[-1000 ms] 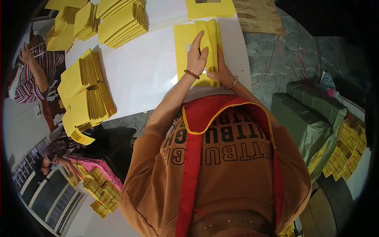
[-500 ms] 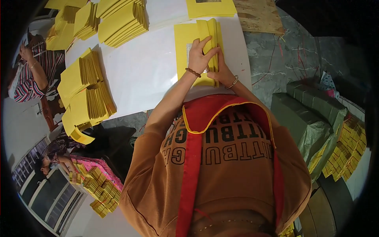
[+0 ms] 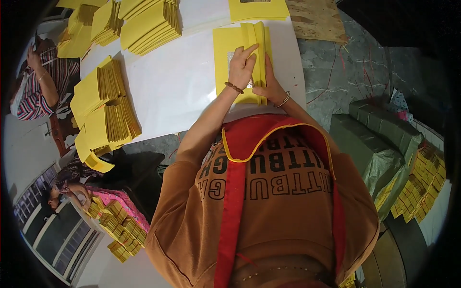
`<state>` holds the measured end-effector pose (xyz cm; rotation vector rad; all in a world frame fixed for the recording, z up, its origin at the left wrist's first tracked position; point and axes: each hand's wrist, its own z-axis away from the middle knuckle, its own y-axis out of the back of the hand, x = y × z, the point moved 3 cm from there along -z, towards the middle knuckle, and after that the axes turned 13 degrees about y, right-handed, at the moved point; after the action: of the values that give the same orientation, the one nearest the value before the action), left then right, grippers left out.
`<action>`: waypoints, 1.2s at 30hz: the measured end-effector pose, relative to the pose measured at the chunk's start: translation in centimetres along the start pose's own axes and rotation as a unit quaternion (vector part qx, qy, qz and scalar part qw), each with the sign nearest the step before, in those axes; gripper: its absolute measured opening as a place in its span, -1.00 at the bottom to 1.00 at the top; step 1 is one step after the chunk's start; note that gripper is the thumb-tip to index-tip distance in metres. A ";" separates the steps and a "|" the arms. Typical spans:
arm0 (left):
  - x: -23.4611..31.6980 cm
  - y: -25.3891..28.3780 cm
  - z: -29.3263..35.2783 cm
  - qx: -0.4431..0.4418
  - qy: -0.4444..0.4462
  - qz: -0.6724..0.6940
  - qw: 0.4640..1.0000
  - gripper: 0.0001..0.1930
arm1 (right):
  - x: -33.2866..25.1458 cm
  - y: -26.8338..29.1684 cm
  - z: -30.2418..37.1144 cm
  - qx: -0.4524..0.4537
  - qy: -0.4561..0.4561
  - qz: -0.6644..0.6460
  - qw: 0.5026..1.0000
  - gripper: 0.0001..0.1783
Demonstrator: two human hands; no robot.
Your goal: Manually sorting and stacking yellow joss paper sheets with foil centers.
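In front of me a stack of yellow paper sheets [image 3: 221, 43] lies on the white table, with its right part folded over into a long raised strip [image 3: 260, 33]. A silvery printed patch shows partly beneath my hands. My left hand [image 3: 241, 68] rests on the fold, index finger stretched out and pressed along the strip, holding nothing. At the strip's right edge, my right hand [image 3: 272, 87] grips the folded yellow paper, thumb on the near side and fingers along the outer edge. Some right fingertips are hidden behind the fold.
Stacks of folded yellow paper [image 3: 150, 30] stand on the white table [image 3: 168, 91], with more piles [image 3: 108, 103] at its left edge. Another yellow sheet [image 3: 264, 13] lies at the far side. Two people are on the left. Green wrapped bundles [image 3: 365, 144] stand at right.
My left thumb has drawn back from the strip's right edge toward my index finger. My right fingers have shifted slightly along the fold. The paper stays in nearly the same place.
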<state>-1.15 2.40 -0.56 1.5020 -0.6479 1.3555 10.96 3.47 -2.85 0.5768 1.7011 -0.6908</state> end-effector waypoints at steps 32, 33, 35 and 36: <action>0.9 -0.1 0.3 0.004 0.002 -0.079 0.997 -0.55 | -0.3 0.1 -0.1 -0.020 0.008 0.083 0.996 0.31; 0.7 0.0 0.2 -0.004 0.008 -0.070 0.998 -0.55 | -0.4 0.0 -0.1 -0.020 0.008 0.083 0.996 0.31; 0.5 0.0 0.3 -0.011 0.015 -0.060 0.998 -0.56 | -0.5 0.0 -0.1 -0.009 0.016 0.055 0.998 0.30; 0.5 0.0 0.3 -0.009 0.009 -0.053 0.999 -0.59 | -0.5 0.1 0.0 -0.009 0.016 0.055 0.998 0.30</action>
<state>-0.97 2.23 -0.09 1.4881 -0.5606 1.2779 11.09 3.53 -2.36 0.6678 1.6897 -0.5896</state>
